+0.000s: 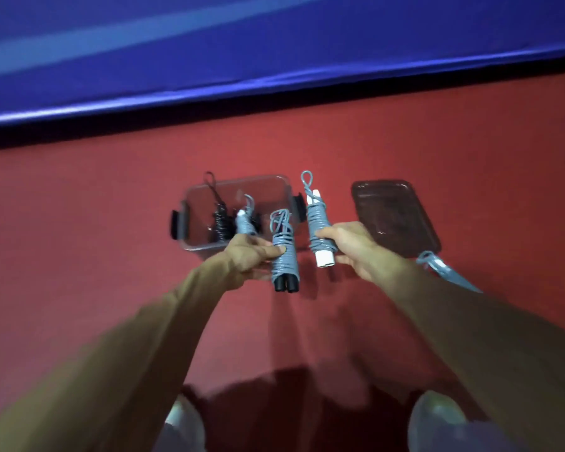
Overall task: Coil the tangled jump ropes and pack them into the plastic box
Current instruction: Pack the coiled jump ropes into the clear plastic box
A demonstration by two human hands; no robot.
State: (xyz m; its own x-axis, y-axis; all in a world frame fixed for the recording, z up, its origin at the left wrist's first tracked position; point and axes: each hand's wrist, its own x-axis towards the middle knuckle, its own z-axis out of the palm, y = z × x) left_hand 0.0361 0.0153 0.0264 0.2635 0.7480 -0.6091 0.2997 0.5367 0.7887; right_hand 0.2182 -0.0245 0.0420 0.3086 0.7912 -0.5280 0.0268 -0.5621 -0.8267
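Observation:
My left hand [254, 256] grips a grey rope coiled round black handles [283, 256], held upright just in front of the clear plastic box [242, 185]. My right hand [356, 247] grips a second grey coil wound round white handles [318, 223], to the right of the box. Inside the box lie a black coiled rope [221, 220] and a grey coil with a white handle [244, 221]. Another grey coiled rope [444, 270] lies on the floor at the right, partly hidden by my right forearm.
The box's dark transparent lid [395, 216] lies flat on the red floor [79, 223] to the right of the box. A blue padded mat [274, 44] runs along the far side. My knees [437, 415] show at the bottom.

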